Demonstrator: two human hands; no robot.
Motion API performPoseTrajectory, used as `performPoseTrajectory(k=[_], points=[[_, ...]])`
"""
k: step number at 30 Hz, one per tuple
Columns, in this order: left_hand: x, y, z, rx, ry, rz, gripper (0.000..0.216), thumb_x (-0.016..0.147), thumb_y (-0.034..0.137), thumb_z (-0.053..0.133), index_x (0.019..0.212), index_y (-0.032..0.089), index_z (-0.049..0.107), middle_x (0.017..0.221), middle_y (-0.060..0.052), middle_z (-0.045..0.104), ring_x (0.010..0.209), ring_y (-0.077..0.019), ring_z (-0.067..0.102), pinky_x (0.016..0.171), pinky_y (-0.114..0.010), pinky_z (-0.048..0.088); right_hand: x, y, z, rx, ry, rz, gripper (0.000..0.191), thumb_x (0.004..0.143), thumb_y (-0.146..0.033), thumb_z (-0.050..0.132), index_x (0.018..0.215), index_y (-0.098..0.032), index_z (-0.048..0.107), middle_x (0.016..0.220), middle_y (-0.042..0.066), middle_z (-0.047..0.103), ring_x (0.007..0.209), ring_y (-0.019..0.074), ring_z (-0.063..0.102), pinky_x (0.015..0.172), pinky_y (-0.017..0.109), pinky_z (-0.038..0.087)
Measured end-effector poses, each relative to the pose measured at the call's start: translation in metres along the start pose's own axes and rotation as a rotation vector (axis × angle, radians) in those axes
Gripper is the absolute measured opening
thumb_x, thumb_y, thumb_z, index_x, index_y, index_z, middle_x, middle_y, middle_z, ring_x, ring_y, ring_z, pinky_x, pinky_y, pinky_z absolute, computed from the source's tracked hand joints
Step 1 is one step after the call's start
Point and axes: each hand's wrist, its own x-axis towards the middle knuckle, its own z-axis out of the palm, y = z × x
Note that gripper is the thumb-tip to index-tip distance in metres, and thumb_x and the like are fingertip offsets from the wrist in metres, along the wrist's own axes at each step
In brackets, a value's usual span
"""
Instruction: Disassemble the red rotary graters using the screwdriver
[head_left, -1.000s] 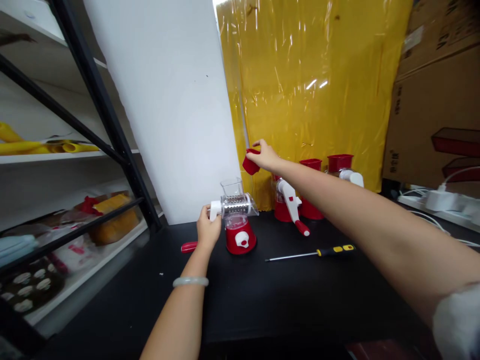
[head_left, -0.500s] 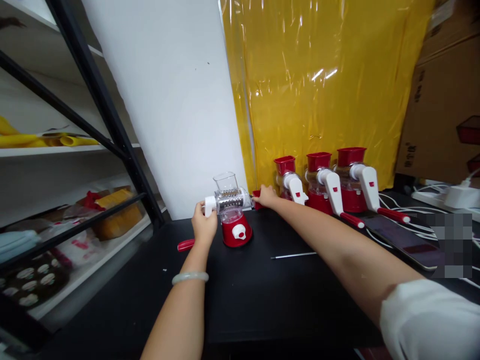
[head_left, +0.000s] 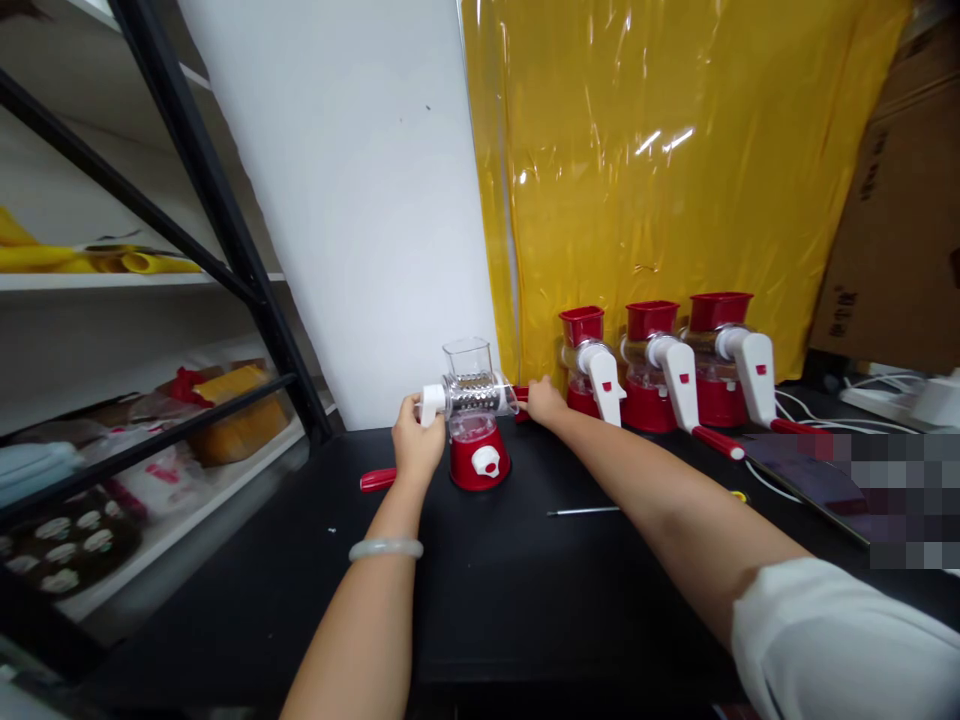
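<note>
Head view: a small grater stands on its red base on the black surface, close to the white wall at 12 o'clock. Its metal drum lies level, with the long axis running from 9 to 3 o'clock and the open mouth facing 3 o'clock. The clear chute on top points straight up to 12.

The left hand is at the drum's 9 o'clock end, fingers curled tight around the white crank hub. The crank's red handle sticks out below the hand toward 8 o'clock and rests low, near the surface. A pale bracelet sits on that wrist.

The right hand is at the drum's 3 o'clock end, fingers closed on a small red piece just beside the mouth. Most of the piece is hidden by the hand.

Three more graters stand in a row at 3 o'clock, against the yellow plastic sheet, their white cranks hanging toward 5 o'clock. A screwdriver lies at 5 o'clock from the grater, its shaft pointing toward 9.
</note>
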Motion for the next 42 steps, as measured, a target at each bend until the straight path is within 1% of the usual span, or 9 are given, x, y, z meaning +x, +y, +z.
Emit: performPoseTrajectory(k=[5, 15, 23, 26, 29, 32, 36, 39, 42], points=[[0.000, 0.000, 0.001, -0.001, 0.003, 0.005, 0.031, 0.071, 0.022, 0.061, 0.101, 0.021, 0.062, 0.077, -0.001, 0.069, 0.070, -0.0196, 0.065, 0.067, -0.027, 0.046, 0.000, 0.003, 0.002, 0.034, 0.025, -0.024, 0.062, 0.084, -0.054, 0.065, 0.125, -0.009, 0.055, 0.126, 0.022, 0.051, 0.113, 0.0335, 0.063, 0.094, 0.040, 0.050], [0.003, -0.006, 0.003, -0.048, -0.019, 0.031, 0.031, 0.071, 0.024, 0.061, 0.102, 0.020, 0.063, 0.080, -0.001, 0.070, 0.070, -0.0177, 0.064, 0.066, -0.025, 0.046, 0.002, 0.016, -0.005, 0.072, -0.031, -0.073, 0.048, 0.078, -0.024, 0.077, 0.118, -0.011, 0.055, 0.121, 0.019, 0.062, 0.112, 0.0250, 0.064, 0.090, 0.031, 0.049], [0.002, -0.009, 0.005, -0.084, -0.040, 0.017, 0.033, 0.071, 0.024, 0.060, 0.103, 0.020, 0.063, 0.081, -0.001, 0.069, 0.070, -0.0168, 0.064, 0.066, -0.024, 0.046, 0.001, 0.011, -0.007, 0.130, -0.022, -0.066, 0.051, 0.076, -0.020, 0.076, 0.121, -0.009, 0.055, 0.119, 0.021, 0.064, 0.109, 0.0268, 0.065, 0.089, 0.032, 0.049], [0.002, -0.008, 0.005, -0.098, -0.048, 0.002, 0.033, 0.071, 0.024, 0.060, 0.104, 0.020, 0.063, 0.080, 0.000, 0.069, 0.069, -0.0162, 0.063, 0.064, -0.024, 0.046, -0.005, 0.004, -0.021, 0.171, 0.055, -0.103, 0.039, 0.086, -0.021, 0.063, 0.122, -0.009, 0.055, 0.127, 0.022, 0.058, 0.114, 0.0243, 0.061, 0.094, 0.032, 0.046], [0.002, -0.006, 0.005, -0.106, -0.054, -0.001, 0.034, 0.071, 0.023, 0.059, 0.105, 0.020, 0.062, 0.079, 0.001, 0.068, 0.067, -0.0157, 0.062, 0.063, -0.024, 0.046, -0.021, 0.000, -0.041, 0.244, 0.172, -0.199, 0.026, 0.095, -0.019, 0.042, 0.116, -0.014, 0.057, 0.125, 0.013, 0.060, 0.117, 0.0172, 0.056, 0.100, 0.028, 0.040], [0.000, 0.000, 0.005, -0.108, -0.066, 0.013, 0.033, 0.072, 0.022, 0.059, 0.105, 0.020, 0.062, 0.078, 0.001, 0.067, 0.066, -0.0159, 0.062, 0.064, -0.024, 0.047, -0.048, 0.006, -0.056, 0.547, 0.308, -0.336, 0.030, 0.097, -0.039, 0.039, 0.090, -0.018, 0.059, 0.094, 0.006, 0.066, 0.094, 0.0186, 0.060, 0.089, 0.032, 0.045], [-0.009, 0.015, 0.008, -0.141, -0.121, 0.041, 0.030, 0.072, 0.020, 0.059, 0.102, 0.020, 0.062, 0.080, 0.000, 0.068, 0.070, -0.0165, 0.064, 0.066, -0.025, 0.048, -0.093, 0.021, -0.056, 0.872, 0.162, -0.470, 0.037, 0.088, -0.056, 0.051, 0.084, -0.020, 0.059, 0.084, 0.001, 0.065, 0.083, 0.0166, 0.060, 0.083, 0.032, 0.047], [-0.017, 0.029, 0.010, -0.168, -0.173, 0.072, 0.027, 0.073, 0.019, 0.058, 0.100, 0.020, 0.063, 0.083, -0.001, 0.069, 0.074, -0.0172, 0.065, 0.069, -0.025, 0.049, -0.120, 0.030, -0.050, 1.051, 0.088, -0.471, 0.035, 0.080, -0.054, 0.064, 0.089, -0.021, 0.061, 0.092, 0.003, 0.069, 0.086, 0.0174, 0.064, 0.084, 0.033, 0.049], [-0.023, 0.039, 0.010, -0.160, -0.202, 0.107, 0.027, 0.074, 0.018, 0.058, 0.100, 0.020, 0.063, 0.085, -0.001, 0.070, 0.078, -0.0179, 0.065, 0.072, -0.026, 0.049, -0.135, 0.034, -0.046, 1.122, 0.006, -0.534, 0.033, 0.076, -0.045, 0.073, 0.097, -0.022, 0.063, 0.103, 0.004, 0.072, 0.098, 0.0190, 0.067, 0.095, 0.037, 0.049]])
